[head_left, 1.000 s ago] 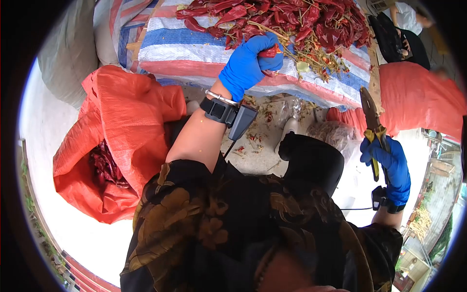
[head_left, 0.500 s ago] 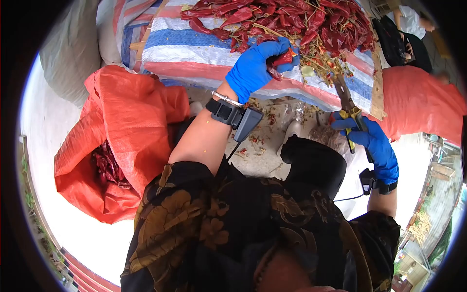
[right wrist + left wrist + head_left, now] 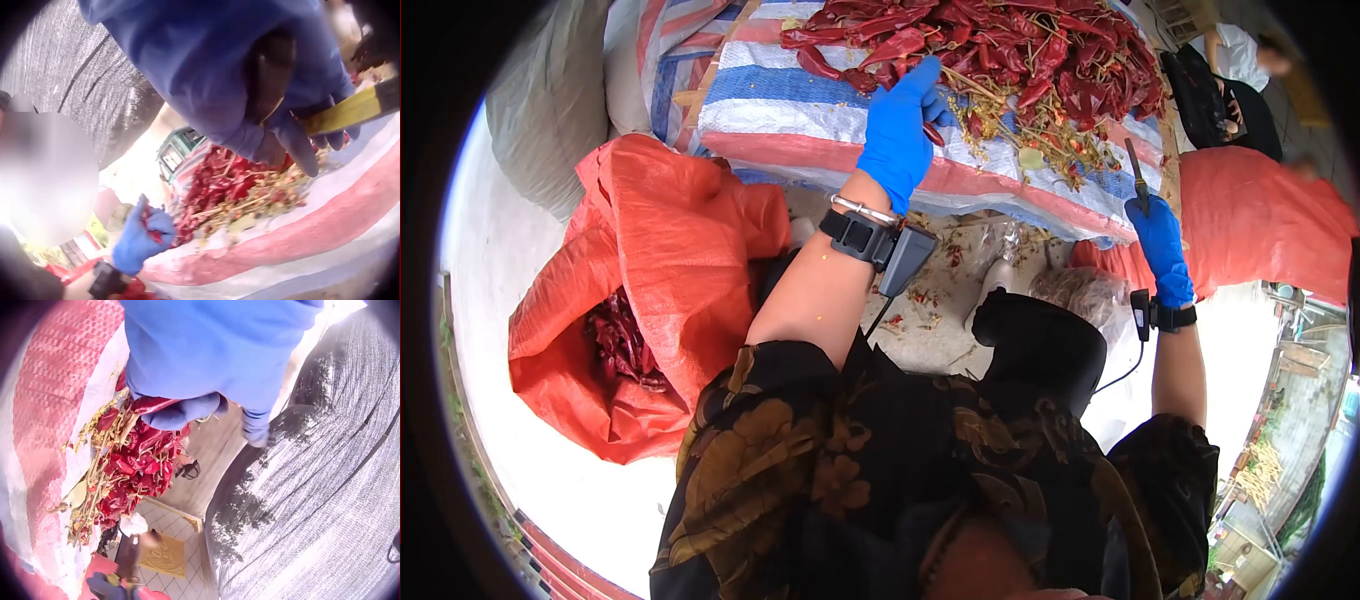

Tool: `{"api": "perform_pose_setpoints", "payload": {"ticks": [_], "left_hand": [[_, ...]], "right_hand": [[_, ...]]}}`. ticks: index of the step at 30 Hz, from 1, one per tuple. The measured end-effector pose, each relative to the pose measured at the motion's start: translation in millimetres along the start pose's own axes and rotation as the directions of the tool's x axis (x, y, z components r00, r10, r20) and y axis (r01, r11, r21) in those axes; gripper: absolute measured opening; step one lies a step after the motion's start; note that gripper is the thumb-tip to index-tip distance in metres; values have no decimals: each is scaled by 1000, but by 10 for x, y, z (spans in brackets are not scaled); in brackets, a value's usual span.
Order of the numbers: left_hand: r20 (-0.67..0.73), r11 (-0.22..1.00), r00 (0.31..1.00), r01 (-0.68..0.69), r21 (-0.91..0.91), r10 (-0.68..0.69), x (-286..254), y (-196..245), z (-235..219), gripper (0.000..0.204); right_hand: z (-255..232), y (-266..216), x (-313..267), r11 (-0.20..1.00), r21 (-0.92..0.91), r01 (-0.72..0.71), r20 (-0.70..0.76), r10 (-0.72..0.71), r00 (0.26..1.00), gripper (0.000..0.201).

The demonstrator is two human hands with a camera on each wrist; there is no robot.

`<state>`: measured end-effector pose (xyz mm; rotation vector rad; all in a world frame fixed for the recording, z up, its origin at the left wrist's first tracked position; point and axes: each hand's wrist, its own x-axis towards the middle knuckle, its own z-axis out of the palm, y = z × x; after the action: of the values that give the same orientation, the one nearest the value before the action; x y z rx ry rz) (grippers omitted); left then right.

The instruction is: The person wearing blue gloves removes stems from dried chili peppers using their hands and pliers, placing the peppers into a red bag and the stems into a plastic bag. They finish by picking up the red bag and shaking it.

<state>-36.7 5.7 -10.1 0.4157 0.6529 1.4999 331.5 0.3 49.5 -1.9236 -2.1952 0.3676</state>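
"Across a striped sheet (image 3: 800,155) sprawls a heap of red peppers (image 3: 1040,50). What can go wrong for us from here?"

"Loose scraps, we judge. A tangle of stems (image 3: 1055,150) lies at the heap's near edge, and a careless scoop could bring some up with the peppers. The pliers (image 3: 1135,165) worry us too: swung across without care, they could nip the left hand (image 3: 897,135) or tear a pepper's skin."

"Any other hazards on our list?"

"A thin cable (image 3: 1135,368) trails from the right wrist band (image 3: 1175,318); should it snag, a reach could stop short. A loose hold could also drop a pepper past the sheet's edge to the littered floor (image 3: 945,345)."

"And the hands we see?"

"Near the heap's edge, the left curls its fingers round a red pepper (image 3: 934,133), part of which shows at the palm side. Whether it holds more than one, we cannot tell."

"And the right hand (image 3: 1160,245)?"

"Near the sheet's right corner, well apart from the left, it grips the pliers. From the right wrist we see a yellow-and-black handle (image 3: 347,112) crossing its bent fingers. How wide the tips stand, we cannot tell."
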Motion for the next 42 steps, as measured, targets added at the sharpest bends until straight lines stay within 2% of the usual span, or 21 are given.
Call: {"api": "perform_pose_setpoints", "payload": {"ticks": [1, 2, 4, 5, 8, 10, 13, 15, 17, 19, 20, 22, 23, 27, 29, 33, 35, 36, 39, 40, 42], "left_hand": [[-55, 989, 998, -33, -141, 26, 5, 10, -21, 25], [-114, 958, 993, -73, -277, 42, 10, 19, -43, 25], [-130, 962, 989, -96, -256, 64, 33, 19, -80, 26], [-148, 965, 985, -118, -235, 85, 41, 7, -89, 26], [-190, 979, 977, -125, -160, 93, 37, 0, -80, 28], [-203, 981, 975, -119, -153, 87, 45, 4, -83, 29], [-213, 983, 973, -123, -134, 93, 48, 21, -57, 30], [-207, 985, 973, -126, -121, 99, 23, 30, -22, 30], [-184, 986, 978, -116, -116, 94, -8, 30, 16, 31], [-169, 991, 982, -97, -95, 80, -31, 13, 11, 27], [-157, 994, 985, -82, -75, 70, -33, 12, 11, 24], [-156, 995, 985, -85, -60, 74, -31, 17, 14, 24], [-159, 995, 984, -84, -47, 75, -32, 19, 10, 24], [-134, 995, 986, -99, -30, 95, -12, 32, 4, 23], [-110, 996, 990, -79, 39, 83, -39, 35, 45, 20], [-80, 994, 994, -63, 92, 71, -52, -18, 115, 19], [-47, 991, 998, -32, 128, 38, -80, -30, 157, 19], [-52, 990, 998, -34, 135, 42, -69, -41, 156, 19], [65, 972, 995, -93, 216, 81, -66, -49, 142, 25], [59, 969, 995, -97, 229, 85, -86, -52, 163, 25], [59, 945, 989, -147, 291, 135, -117, -73, 215, 25]], "right_hand": [[33, 106, 79, 976, -211, -54, -97, 34, 995, 31], [71, 210, 157, 976, -212, -54, -98, 34, 995, 31], [140, 413, 304, 920, -385, -70, -159, 9, 987, 38], [181, 523, 375, 930, -357, -87, -172, 27, 985, 46], [243, 664, 502, 915, -389, -104, -190, 31, 981, 47], [221, 530, 484, 930, -360, -79, -195, 8, 981, 44], [177, 68, 464, 886, -454, 93, -385, -289, 877, 30], [254, -320, 531, 968, 21, 251, -326, -231, 917, 32], [300, -1027, 446, 875, 435, 214, -140, -169, 976, 37], [443, -1300, 491, 868, 362, 340, -120, -318, 940, 42], [528, -1373, 537, 867, 362, 342, -124, -318, 940, 42], [685, -1458, 629, 897, 181, 403, -160, -378, 912, 43], [703, -1471, 650, 893, 232, 387, -116, -369, 922, 43], [799, -1361, 697, 877, 356, 324, -133, -296, 946, 39], [655, -1444, 502, 688, 693, 214, -121, -182, 976, 34], [456, -1640, 278, 622, 761, 186, -120, -146, 982, 31], [520, -1597, 285, 496, 858, 132, -88, -112, 990, 30], [532, -1614, 284, 489, 862, 132, -86, -115, 990, 30], [573, -1748, 242, 499, 775, 387, -258, -310, 915, 29], [615, -1786, 230, 486, 783, 388, -259, -312, 914, 29], [688, -1829, 210, 535, 680, 501, -326, -392, 860, 27]]}}
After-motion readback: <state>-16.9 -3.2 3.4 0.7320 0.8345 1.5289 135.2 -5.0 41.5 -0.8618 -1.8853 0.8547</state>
